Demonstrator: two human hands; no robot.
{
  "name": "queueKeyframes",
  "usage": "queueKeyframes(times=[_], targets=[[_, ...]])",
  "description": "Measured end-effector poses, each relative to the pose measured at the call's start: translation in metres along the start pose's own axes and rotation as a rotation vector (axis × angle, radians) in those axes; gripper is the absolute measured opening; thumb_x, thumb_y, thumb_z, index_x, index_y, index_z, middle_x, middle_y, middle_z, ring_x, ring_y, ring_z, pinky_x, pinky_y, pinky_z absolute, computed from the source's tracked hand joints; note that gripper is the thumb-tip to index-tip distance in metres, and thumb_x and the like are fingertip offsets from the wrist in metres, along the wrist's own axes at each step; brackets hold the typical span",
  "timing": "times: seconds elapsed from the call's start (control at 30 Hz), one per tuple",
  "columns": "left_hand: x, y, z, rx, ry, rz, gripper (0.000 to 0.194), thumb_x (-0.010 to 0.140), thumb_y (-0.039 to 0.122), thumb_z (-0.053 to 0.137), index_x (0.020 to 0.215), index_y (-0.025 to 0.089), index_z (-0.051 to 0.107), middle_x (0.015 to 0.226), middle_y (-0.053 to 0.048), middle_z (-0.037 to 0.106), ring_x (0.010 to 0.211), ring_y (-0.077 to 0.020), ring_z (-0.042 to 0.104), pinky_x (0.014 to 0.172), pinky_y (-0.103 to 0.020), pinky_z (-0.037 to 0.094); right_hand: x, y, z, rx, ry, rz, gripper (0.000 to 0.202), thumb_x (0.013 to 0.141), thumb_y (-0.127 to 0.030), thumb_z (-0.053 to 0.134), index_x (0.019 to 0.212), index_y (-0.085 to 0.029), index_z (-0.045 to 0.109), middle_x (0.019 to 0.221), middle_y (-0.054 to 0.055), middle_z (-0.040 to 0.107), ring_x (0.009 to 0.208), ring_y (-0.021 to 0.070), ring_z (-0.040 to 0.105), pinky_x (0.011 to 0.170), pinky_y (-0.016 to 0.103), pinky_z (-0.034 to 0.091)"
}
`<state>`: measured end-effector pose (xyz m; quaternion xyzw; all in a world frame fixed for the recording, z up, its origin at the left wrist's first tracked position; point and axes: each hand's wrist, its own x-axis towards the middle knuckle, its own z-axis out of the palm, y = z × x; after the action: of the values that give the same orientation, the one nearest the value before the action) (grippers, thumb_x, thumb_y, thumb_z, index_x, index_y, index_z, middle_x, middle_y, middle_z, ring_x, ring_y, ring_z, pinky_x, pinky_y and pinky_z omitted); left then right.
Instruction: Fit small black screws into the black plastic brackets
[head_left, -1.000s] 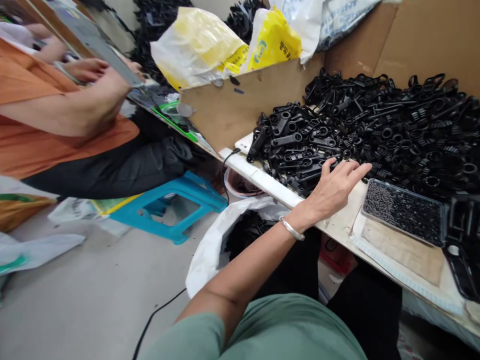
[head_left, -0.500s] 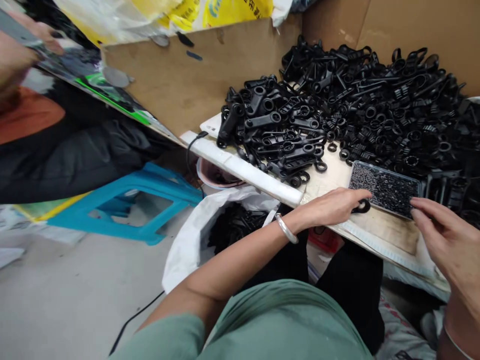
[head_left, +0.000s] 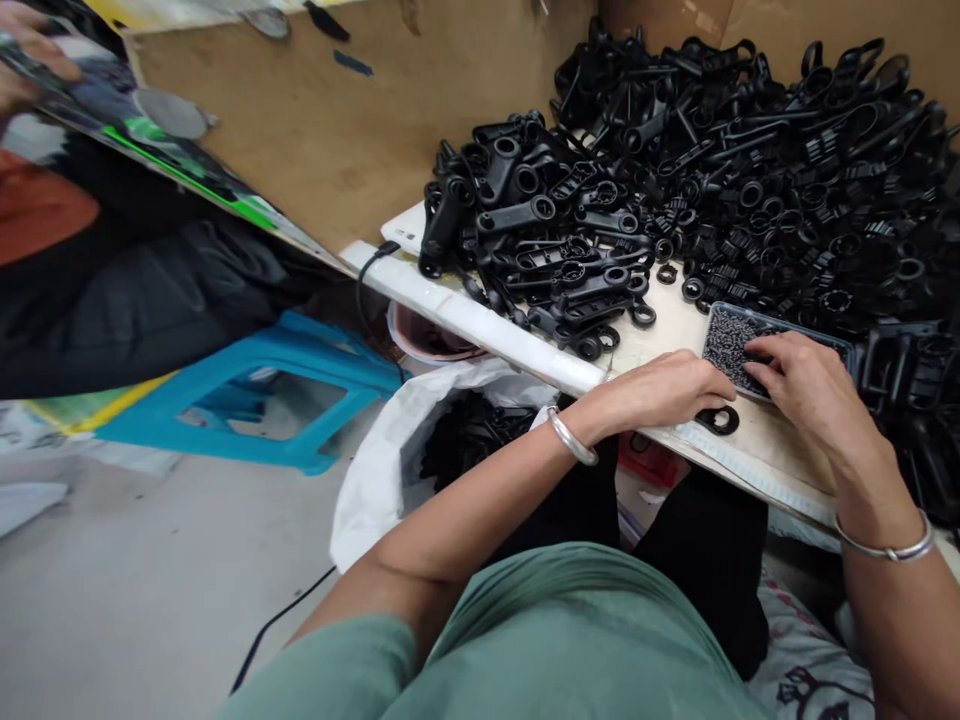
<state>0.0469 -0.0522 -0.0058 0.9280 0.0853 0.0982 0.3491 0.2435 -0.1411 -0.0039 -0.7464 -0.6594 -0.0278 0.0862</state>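
My left hand [head_left: 675, 388] is closed at the table's front edge, its thumb and fingers on a black plastic part with a ring-shaped end [head_left: 721, 419]. Over a shallow clear tray [head_left: 841, 346] of tiny dark pieces [head_left: 726, 343], my right hand [head_left: 814, 385] is bent, fingertips drawn together down among the pieces. Whatever those fingertips hold is too small to make out. Behind the tray, a large heap of black plastic parts [head_left: 750, 190] covers the table. Longer black handle-like parts [head_left: 517, 215] lie in a pile to its left.
A white strip [head_left: 480, 322] edges the table at left. Below it stand a white sack [head_left: 375, 490] of black parts and a round tub [head_left: 427, 338]. A blue stool [head_left: 247, 400] is on the floor. Another person's hand [head_left: 37, 45] works at far left. Cardboard [head_left: 300, 130] walls the table.
My right hand has moved left from the tray's right end into the tiny pieces. My left hand keeps the ring-ended part, now turned flatter. The view has shifted slightly.
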Motion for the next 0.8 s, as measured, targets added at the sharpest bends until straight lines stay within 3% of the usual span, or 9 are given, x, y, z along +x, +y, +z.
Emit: queueKeyframes(times=[0.2,0.43,0.6,0.7,0.8], targets=[[-0.028,-0.005,-0.001,-0.014,0.124,-0.002,0.024,0.086,0.011,0.064,0.108,0.021,0.071,0.106,-0.004,0.075,0.102,-0.0196,0.068,0.088,-0.026,0.050,-0.002,-0.004,-0.002,-0.018,-0.004,0.045,0.018,0.090,-0.026,0.056,0.097,-0.024,0.073,0.099,0.007,0.071,0.088,0.0267,0.065,0.076,0.038,0.048],[-0.032,-0.007,0.012,0.060,0.181,-0.019,0.026,0.083,0.004,0.065,0.104,0.018,0.072,0.104,-0.007,0.075,0.103,-0.0233,0.068,0.090,-0.032,0.052,-0.008,-0.008,-0.010,-0.053,0.017,0.044,0.024,0.093,-0.030,0.051,0.098,-0.023,0.074,0.101,0.008,0.072,0.090,0.0284,0.066,0.073,0.038,0.047],[-0.034,-0.006,0.015,0.085,0.236,-0.007,0.020,0.084,0.006,0.066,0.100,0.017,0.072,0.100,-0.006,0.075,0.098,-0.0214,0.069,0.086,-0.030,0.053,-0.043,-0.026,-0.022,0.223,0.039,0.025,0.028,0.093,-0.039,0.053,0.092,-0.024,0.077,0.085,0.005,0.076,0.073,0.0219,0.069,0.068,0.032,0.049],[-0.036,-0.002,0.019,0.128,0.275,-0.006,0.018,0.084,0.006,0.066,0.098,0.017,0.071,0.095,-0.005,0.075,0.094,-0.0204,0.070,0.084,-0.029,0.054,-0.067,-0.042,-0.015,0.329,-0.047,0.091,0.030,0.091,-0.040,0.053,0.094,-0.024,0.078,0.084,0.004,0.078,0.071,0.0213,0.071,0.066,0.030,0.049],[-0.036,0.005,0.027,0.175,0.320,0.018,0.014,0.087,0.007,0.063,0.096,0.015,0.070,0.094,-0.005,0.075,0.091,-0.0196,0.070,0.082,-0.029,0.054,-0.079,-0.054,-0.003,0.331,0.001,0.206,0.034,0.092,-0.039,0.051,0.097,-0.021,0.079,0.088,0.007,0.078,0.075,0.0228,0.072,0.069,0.031,0.050]])
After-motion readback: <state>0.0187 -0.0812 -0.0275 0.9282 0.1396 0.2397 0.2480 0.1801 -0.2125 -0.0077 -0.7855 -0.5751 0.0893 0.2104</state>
